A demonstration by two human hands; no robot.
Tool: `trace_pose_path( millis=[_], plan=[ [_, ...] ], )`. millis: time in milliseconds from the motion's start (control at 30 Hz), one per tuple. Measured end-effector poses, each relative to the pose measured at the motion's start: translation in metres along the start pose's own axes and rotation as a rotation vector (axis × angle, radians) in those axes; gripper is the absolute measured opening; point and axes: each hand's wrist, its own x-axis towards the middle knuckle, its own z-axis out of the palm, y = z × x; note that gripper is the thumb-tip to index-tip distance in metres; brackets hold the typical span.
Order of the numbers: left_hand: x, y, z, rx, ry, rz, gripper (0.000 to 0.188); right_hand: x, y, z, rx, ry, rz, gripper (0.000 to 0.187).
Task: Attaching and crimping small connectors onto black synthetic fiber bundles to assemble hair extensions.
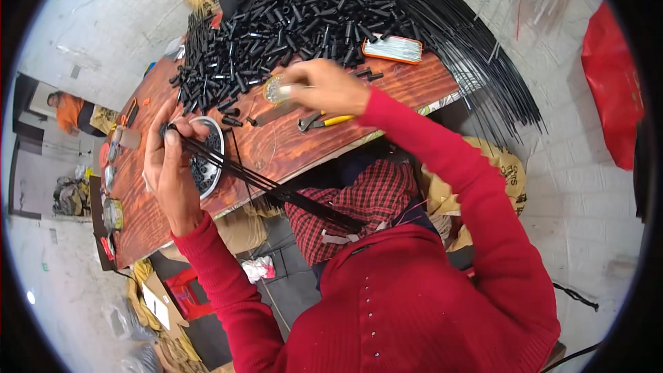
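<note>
My left hand (169, 173) is raised at the table's left part, its fingers closed around the ends of several thin black rods (273, 190). The rods slope down to the right, across my lap. Just behind them stands a white bowl (219, 183) of small dark rings. My right hand (324, 86) is over the table beside a small round yellow-rimmed dish (274, 90). Its fingers are smeared by motion, so I cannot see whether they hold anything. Below that hand lie yellow-handled pliers (335, 121) and a flat metal strip (275, 114).
A big heap of short black tubes (297, 21) covers the back of the wooden table (255, 145). Long black rods (476, 48) hang over its right end. An orange-rimmed tray (392, 49) holds thin pale pieces. Checked cloth (366, 197) covers my lap. Another person (69, 114) is far left.
</note>
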Motion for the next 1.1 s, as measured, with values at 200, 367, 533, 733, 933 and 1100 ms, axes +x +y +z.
trace_pose_path(
  millis=[200, 367, 533, 733, 933, 1100],
  plan=[
    [0.01, -0.044, -0.018, -0.537, -0.033, -0.119, 0.038, -0.068, 0.104, -0.004, -0.703, -0.047, -0.032, 0.038],
    [0.009, -0.055, -0.018, -0.674, -0.097, -0.172, 0.03, -0.067, 0.102, 0.013, -0.791, 0.052, -0.252, 0.036],
    [0.001, -0.041, -0.002, -0.677, -0.087, -0.118, 0.028, -0.059, 0.115, 0.008, -0.83, -0.045, -0.348, 0.034],
    [-0.005, -0.044, -0.004, -0.724, -0.069, -0.034, 0.028, -0.055, 0.11, -0.004, -0.656, -0.155, -0.194, 0.019],
    [-0.005, -0.037, 0.007, -0.614, 0.025, -0.016, 0.035, -0.041, -0.014, -0.028, 0.347, -0.375, 0.33, 0.037],
    [-0.006, -0.03, 0.013, -0.525, -0.023, -0.02, 0.05, -0.006, -0.106, -0.046, -0.456, -0.17, -0.426, 0.015]
  ],
)
